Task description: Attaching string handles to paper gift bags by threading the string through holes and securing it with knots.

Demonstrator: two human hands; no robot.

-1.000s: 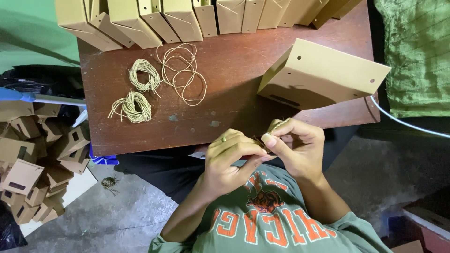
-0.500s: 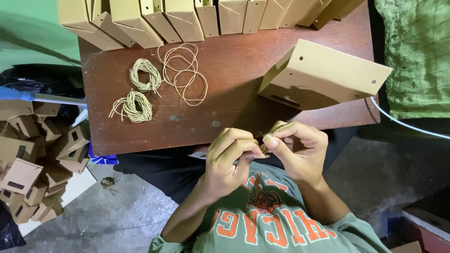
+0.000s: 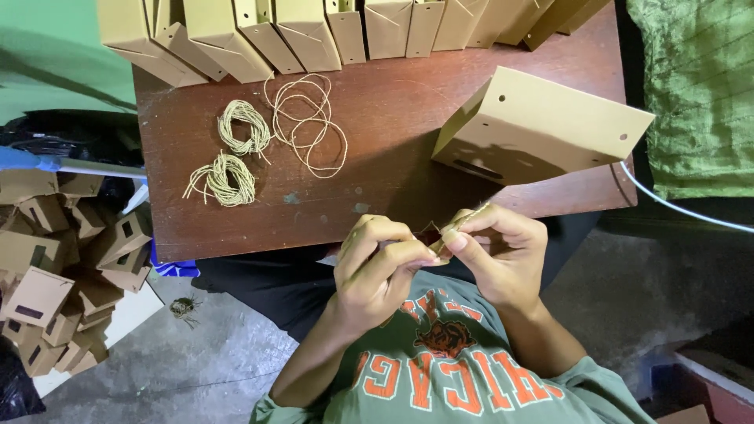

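At the far left, a heap of small folded cardboard boxes lies on the floor beside the wooden table. On the table's left part sit two small bundles of twine, one above the other, and just to their right lie loose loops of twine spread flat on the wood. A row of brown paper bags stands along the table's far edge.

Near the table's front edge, in front of the person's green printed shirt, the two hands meet. In the picture the left-lying hand is the person's left hand; its fingers are curled together, thumb and forefinger pinched on a short piece of twine at the point where both hands touch. Just to its right, the right hand has its thumb and forefinger clamped on the same piece, its other fingers bent loosely behind. The twine is thin, and how much of it runs between the fingertips cannot be told.

Above the right hand, a larger brown paper bag with punched holes lies tilted on the table. At the far right hangs a green cloth, with a white cable running beneath it.
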